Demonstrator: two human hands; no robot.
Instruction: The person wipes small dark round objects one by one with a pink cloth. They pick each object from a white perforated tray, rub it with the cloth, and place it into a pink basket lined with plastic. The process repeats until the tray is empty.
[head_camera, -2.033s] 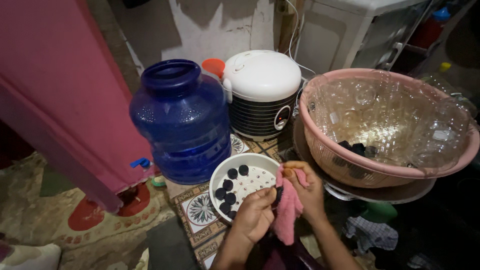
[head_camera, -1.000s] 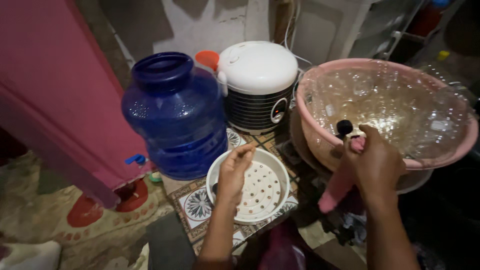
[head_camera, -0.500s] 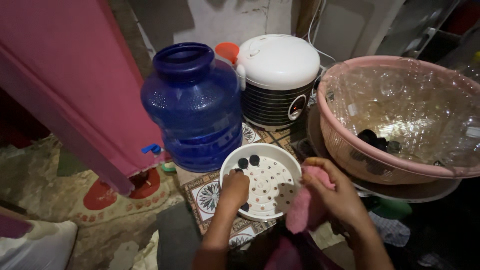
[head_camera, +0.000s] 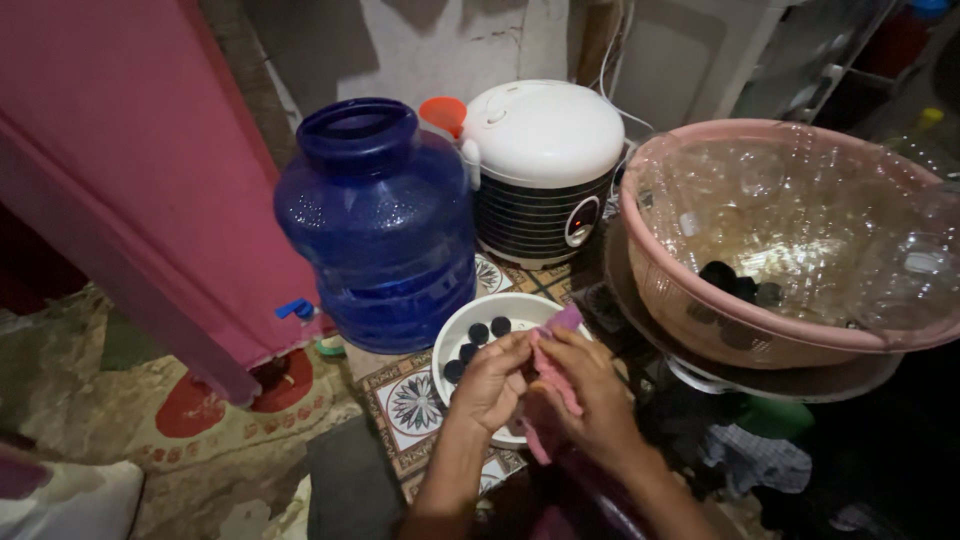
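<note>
looking down from the head view, both forearms rise from the bottom edge and meet over a white bowl (head_camera: 470, 330) that sits on patterned floor tiles (head_camera: 415, 405). the left hand (head_camera: 492, 380) is curled, fingers bent inward and pressed against a pink cloth (head_camera: 556, 375); whether it pinches a disc under the cloth cannot be told. the right hand (head_camera: 590, 390) is cupped around the same cloth, gripping it from the other side. the cloth is crumpled, draped over the bowl's near rim. small dark round discs (head_camera: 480, 335) lie in the bowl's far side. behind stand a blue water jug (head_camera: 375, 230), a white rice cooker (head_camera: 545, 170) and a pink basin (head_camera: 790, 235) holding more discs.
</note>
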